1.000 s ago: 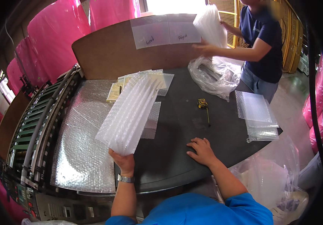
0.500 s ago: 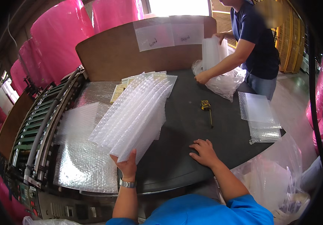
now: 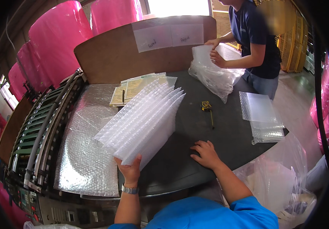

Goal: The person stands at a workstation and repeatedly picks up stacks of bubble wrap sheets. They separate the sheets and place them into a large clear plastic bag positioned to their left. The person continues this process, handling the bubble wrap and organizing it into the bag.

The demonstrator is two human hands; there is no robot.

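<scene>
A fanned stack of clear bubble-wrap sheets or bags [image 3: 145,118] slants over the left part of the dark table. My left hand [image 3: 130,168], with a metal watch on its wrist, grips the stack's near corner, thumb on one side and fingers on the other. Flat on the dark tabletop [image 3: 187,168] rests my right hand [image 3: 205,153], its fingers spread and nothing in it. Beyond that hand lies a yellow and black tape measure [image 3: 206,106] with some blade pulled out. Papers [image 3: 137,88] with a pen lie past the stack's far end.
A roller conveyor [image 3: 44,126] runs along the left, beside a bubble-wrap sheet [image 3: 82,164]. Across the table a co-worker [image 3: 254,45] handles a clear plastic bag [image 3: 214,78]. Bubble-wrap pieces [image 3: 261,114] lie at the right edge. A brown board [image 3: 149,63] stands behind.
The stack in my left hand has spread and tilted rightward, and the loose sheet on its left no longer shows. The co-worker's lower hand has moved up to the bag's opening.
</scene>
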